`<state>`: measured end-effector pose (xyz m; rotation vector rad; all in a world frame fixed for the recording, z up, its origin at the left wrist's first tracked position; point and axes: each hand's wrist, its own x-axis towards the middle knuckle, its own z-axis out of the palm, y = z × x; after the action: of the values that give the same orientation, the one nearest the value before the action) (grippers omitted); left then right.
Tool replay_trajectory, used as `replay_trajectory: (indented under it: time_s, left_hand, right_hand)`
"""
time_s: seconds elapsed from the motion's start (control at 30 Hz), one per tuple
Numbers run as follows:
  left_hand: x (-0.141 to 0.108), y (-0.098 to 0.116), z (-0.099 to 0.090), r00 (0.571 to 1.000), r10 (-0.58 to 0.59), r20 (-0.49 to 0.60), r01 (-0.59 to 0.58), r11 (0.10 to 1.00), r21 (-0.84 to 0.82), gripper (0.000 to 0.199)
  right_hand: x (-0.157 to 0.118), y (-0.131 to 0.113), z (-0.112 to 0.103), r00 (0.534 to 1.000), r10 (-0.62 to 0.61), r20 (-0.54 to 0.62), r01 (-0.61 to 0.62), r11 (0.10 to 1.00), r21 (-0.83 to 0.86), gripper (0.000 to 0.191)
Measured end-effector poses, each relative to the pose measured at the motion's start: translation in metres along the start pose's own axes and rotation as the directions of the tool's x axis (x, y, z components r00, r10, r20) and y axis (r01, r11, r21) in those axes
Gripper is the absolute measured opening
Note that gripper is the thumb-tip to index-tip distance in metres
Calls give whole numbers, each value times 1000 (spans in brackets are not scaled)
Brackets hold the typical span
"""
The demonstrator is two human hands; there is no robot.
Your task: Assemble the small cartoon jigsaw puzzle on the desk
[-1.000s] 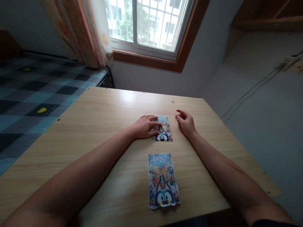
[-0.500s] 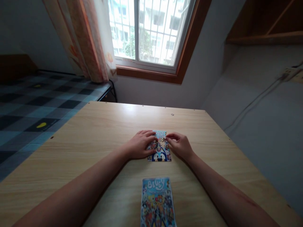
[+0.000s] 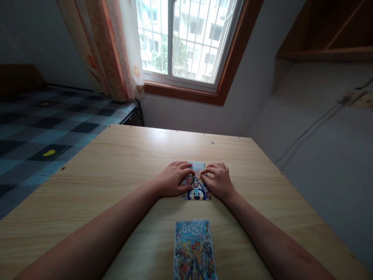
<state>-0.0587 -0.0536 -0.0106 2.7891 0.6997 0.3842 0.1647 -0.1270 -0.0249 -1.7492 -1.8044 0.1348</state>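
A small colourful jigsaw puzzle (image 3: 197, 194) lies flat on the wooden table, with a blue dog face along its near edge. My left hand (image 3: 175, 179) rests with fingers spread over the puzzle's left side. At its right side, my right hand (image 3: 217, 179) has thumb and fingertips bent close together over the upper middle part; whatever is between them is too small to make out. Nearer to me lies a box or card (image 3: 194, 249) marked "BLUEY" with a similar picture.
A small loose piece (image 3: 212, 142) lies near the table's far edge. Beyond the table (image 3: 140, 155) are a barred window (image 3: 192, 42) and a curtain (image 3: 112, 50). A bed (image 3: 58, 124) with a checked cover stands left, a shelf (image 3: 326, 54) hangs upper right.
My right hand has shifted slightly left and down over the puzzle, its fingertips now further in from the right edge. My left hand stays in place.
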Motion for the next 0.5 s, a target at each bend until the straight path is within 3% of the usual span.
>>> replay_trajectory:
  time_s: [0.5]
  left_hand:
    - [0, 0, 0, 1000, 9, -9, -9, 1000, 11, 43]
  right_hand:
    - [1, -6, 0, 999, 12, 46, -5, 990, -141, 14]
